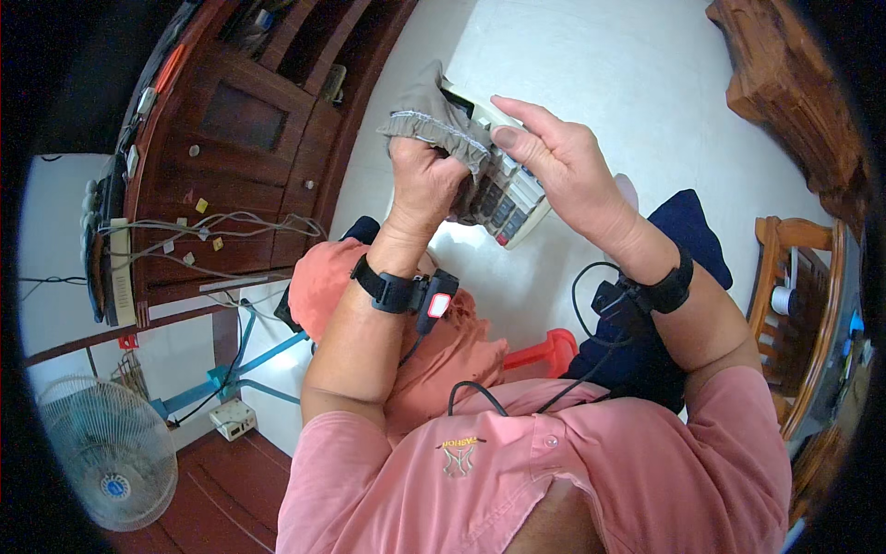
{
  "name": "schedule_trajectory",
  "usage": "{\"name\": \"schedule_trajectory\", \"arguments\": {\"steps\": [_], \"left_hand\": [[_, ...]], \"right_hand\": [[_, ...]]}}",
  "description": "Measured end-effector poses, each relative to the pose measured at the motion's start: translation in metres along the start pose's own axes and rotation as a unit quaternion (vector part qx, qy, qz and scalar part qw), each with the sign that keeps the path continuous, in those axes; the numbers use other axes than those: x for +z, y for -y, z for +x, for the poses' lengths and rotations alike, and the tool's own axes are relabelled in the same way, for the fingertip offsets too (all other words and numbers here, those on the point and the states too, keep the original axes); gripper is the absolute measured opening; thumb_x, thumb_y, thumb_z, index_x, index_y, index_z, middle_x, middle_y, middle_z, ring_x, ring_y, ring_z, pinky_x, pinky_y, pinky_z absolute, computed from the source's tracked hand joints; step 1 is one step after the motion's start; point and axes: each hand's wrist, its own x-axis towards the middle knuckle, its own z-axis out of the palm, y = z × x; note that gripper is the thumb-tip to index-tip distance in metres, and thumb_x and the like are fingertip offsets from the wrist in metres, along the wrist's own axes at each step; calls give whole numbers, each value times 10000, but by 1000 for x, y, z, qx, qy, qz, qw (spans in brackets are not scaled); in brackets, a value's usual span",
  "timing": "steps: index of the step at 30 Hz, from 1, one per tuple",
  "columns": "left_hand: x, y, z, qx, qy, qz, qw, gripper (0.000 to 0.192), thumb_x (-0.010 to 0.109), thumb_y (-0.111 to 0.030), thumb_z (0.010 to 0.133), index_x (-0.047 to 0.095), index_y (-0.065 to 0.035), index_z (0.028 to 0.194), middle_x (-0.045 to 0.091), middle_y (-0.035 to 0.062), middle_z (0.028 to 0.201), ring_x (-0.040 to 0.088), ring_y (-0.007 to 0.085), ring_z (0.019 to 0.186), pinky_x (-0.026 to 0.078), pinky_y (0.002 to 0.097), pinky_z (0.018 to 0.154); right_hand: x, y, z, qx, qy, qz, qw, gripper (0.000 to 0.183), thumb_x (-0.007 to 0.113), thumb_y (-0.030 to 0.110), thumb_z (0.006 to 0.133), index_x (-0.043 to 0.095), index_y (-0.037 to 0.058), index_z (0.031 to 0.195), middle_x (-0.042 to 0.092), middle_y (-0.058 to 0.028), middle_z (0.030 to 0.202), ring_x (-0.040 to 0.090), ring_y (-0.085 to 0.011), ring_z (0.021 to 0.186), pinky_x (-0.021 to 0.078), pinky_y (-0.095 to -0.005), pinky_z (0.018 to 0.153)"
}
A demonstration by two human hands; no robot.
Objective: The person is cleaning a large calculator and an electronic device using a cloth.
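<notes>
In front of me is a cream-cased keypad machine (516, 197), like a desk calculator, with white, grey and dark keys and one red key. It is tilted. My left hand (426, 173) grips a grey-brown cloth (436, 118) with a gathered, white-stitched edge, pressed against the left side of the keys. Part of the machine and some fingers are hidden under this cloth. My right hand (564, 163) holds the machine's right side, its thumb over the keys and its fingers along the case's upper edge. Both wrists wear black straps with small cabled devices.
A salmon cloth (339, 284) lies over my left leg. Part of a red plastic stool (554, 353) shows between my legs. At left are a dark wooden cabinet (235, 124), loose cables (228, 225) and a fan (107, 450). A wooden chair (796, 235) stands at right.
</notes>
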Motion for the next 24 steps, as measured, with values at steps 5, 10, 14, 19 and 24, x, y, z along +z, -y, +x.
{"name": "schedule_trajectory", "arguments": {"steps": [5,10,14,19,24], "left_hand": [[-4,-4,3,-73,56,-52,994,314,735,-67,723,617,3,1005,634,37,896,585,151,810,477,302,745],[-6,-7,4,-129,63,-69,987,436,753,-68,749,606,10,1153,648,33,990,598,129,885,496,280,798],[-6,-3,6,-132,17,-107,985,321,755,-37,731,639,7,1026,644,25,906,589,118,827,494,272,751],[-12,1,4,-176,-20,-111,978,268,756,-21,724,670,9,977,650,19,856,585,109,784,489,264,719],[-22,5,6,-160,-34,-113,980,211,716,-47,779,689,26,975,673,43,872,611,119,783,496,256,716]], "right_hand": [[0,-8,-3,-76,-13,-101,992,548,710,346,822,594,-42,1191,662,-261,862,682,-360,776,527,-384,702],[-8,4,-7,-34,62,-150,986,640,752,217,757,520,-8,1309,684,-214,938,678,-223,835,516,-325,785],[-8,2,-9,-50,75,-171,981,661,724,149,718,505,15,1328,681,-210,900,685,-253,781,528,-336,744],[-7,-2,-10,-57,83,-160,982,638,690,127,731,504,20,1331,681,-196,877,685,-260,757,530,-333,723],[-10,-5,-9,-57,99,-143,983,628,675,123,741,501,23,1336,682,-192,874,684,-254,755,528,-327,716]]}}
